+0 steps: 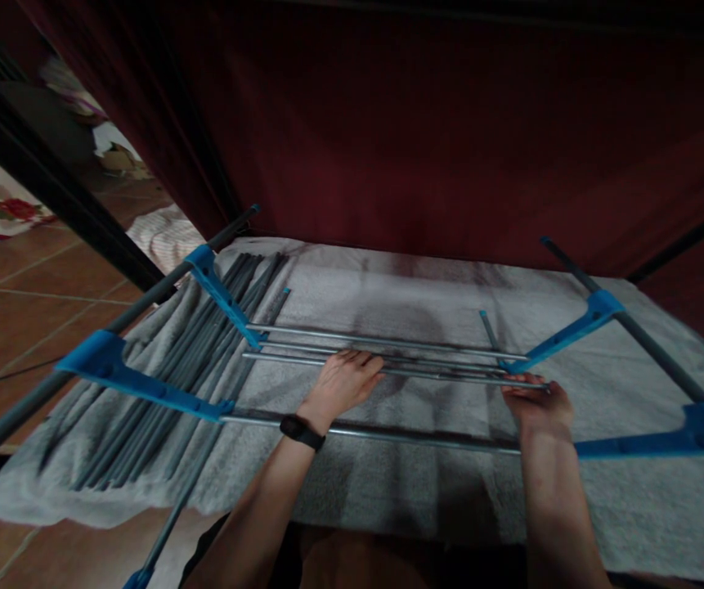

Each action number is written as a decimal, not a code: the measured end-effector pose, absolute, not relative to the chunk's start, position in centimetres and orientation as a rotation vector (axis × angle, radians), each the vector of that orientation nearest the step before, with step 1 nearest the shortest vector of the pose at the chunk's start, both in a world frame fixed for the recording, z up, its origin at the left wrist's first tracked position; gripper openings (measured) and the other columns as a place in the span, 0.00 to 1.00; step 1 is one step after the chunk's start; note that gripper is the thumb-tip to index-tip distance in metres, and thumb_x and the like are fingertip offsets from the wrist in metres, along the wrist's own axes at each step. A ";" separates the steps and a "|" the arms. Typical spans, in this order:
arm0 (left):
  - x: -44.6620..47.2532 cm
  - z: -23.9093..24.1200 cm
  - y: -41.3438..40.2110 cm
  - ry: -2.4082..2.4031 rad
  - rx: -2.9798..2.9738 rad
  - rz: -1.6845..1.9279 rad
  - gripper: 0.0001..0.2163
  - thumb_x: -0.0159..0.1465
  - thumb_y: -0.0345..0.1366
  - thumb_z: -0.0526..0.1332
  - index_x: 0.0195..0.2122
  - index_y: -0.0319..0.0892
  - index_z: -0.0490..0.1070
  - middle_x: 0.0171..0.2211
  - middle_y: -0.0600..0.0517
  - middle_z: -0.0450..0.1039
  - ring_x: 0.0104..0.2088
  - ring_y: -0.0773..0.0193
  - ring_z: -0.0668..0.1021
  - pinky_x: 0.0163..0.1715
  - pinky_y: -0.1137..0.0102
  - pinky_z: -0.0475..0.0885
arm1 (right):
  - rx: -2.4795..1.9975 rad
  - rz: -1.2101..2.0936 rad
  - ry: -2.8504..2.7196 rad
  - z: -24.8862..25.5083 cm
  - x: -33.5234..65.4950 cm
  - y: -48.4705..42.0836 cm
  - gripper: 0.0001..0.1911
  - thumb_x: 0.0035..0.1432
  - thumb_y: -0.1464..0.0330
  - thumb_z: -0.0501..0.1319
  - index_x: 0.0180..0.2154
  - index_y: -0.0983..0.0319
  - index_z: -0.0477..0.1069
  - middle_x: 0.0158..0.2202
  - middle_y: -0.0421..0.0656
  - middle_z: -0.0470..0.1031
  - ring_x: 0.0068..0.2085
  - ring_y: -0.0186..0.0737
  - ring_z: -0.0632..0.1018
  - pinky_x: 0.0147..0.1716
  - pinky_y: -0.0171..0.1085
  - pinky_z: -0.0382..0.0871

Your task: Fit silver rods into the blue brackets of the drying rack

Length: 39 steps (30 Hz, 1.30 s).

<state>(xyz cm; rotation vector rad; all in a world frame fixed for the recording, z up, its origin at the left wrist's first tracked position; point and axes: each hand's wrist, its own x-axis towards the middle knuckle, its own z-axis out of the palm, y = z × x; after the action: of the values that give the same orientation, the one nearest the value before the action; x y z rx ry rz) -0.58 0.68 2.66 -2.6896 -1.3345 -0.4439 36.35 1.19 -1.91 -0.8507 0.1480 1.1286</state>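
Observation:
My left hand, with a dark band on its wrist, is closed around the middle of a thin metal rod. Near that rod's right end, my right hand grips it too. The rod's left end lies free, short of the blue brackets. Just behind it run two more metal rods. In front, another rod spans between blue plastic brackets on the left and right. Those brackets sit on grey tubes that form the frame's two sides.
Several loose grey tubes lie bundled on the grey blanket at the left. A dark red cloth panel rises behind the frame. Brown floor tiles and a dark slanting post are at the left.

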 end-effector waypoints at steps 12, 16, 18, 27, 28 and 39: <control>-0.4 2.2 0.8 -1.375 -2.755 -0.364 0.09 0.70 0.42 0.53 0.41 0.46 0.70 0.34 0.51 0.74 0.36 0.61 0.76 0.35 0.67 0.65 | -1.988 0.891 -1.107 -1.1 36.4 0.8 0.16 0.64 0.64 0.37 0.23 0.55 0.38 0.18 0.34 0.48 0.24 0.37 0.70 0.23 0.43 0.75; -0.4 2.0 0.8 -1.403 -2.765 -0.360 0.09 0.70 0.42 0.53 0.42 0.45 0.70 0.35 0.51 0.75 0.35 0.61 0.77 0.34 0.67 0.64 | -1.423 1.048 -0.444 -1.3 36.5 0.9 0.17 0.63 0.65 0.34 0.22 0.55 0.47 0.18 0.34 0.53 0.20 0.36 0.67 0.18 0.41 0.71; -0.4 2.0 0.8 -1.411 -2.767 -0.369 0.09 0.69 0.42 0.53 0.40 0.45 0.70 0.35 0.50 0.75 0.36 0.61 0.77 0.34 0.67 0.65 | -1.057 1.116 -0.034 -1.4 36.5 1.0 0.20 0.63 0.66 0.31 0.24 0.56 0.53 0.19 0.35 0.56 0.19 0.35 0.67 0.18 0.40 0.69; -0.2 2.2 0.8 -1.411 -2.796 -0.472 0.09 0.69 0.42 0.55 0.43 0.46 0.70 0.38 0.51 0.76 0.40 0.61 0.77 0.38 0.68 0.66 | -0.809 1.199 0.207 -1.4 35.3 1.1 0.14 0.62 0.64 0.37 0.29 0.58 0.56 0.20 0.36 0.61 0.20 0.35 0.69 0.18 0.39 0.70; -0.2 2.2 0.8 -1.400 -2.802 -0.478 0.08 0.69 0.42 0.55 0.43 0.46 0.70 0.38 0.51 0.76 0.39 0.61 0.77 0.38 0.68 0.66 | -0.812 1.204 0.209 -1.4 35.2 1.2 0.15 0.62 0.64 0.37 0.29 0.58 0.57 0.20 0.36 0.61 0.20 0.34 0.69 0.18 0.38 0.70; -0.6 2.1 1.3 -1.393 -2.800 -0.500 0.09 0.69 0.40 0.54 0.39 0.44 0.71 0.35 0.50 0.74 0.37 0.61 0.76 0.37 0.67 0.66 | -0.851 1.222 0.166 -1.3 34.4 1.4 0.08 0.57 0.65 0.46 0.30 0.58 0.60 0.21 0.37 0.67 0.23 0.36 0.74 0.24 0.40 0.73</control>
<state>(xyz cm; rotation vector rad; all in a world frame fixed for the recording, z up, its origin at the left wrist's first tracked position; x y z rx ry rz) -0.58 1.27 2.11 -2.7996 -1.3932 -0.4997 34.41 1.38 -1.30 -0.8509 0.1658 1.2220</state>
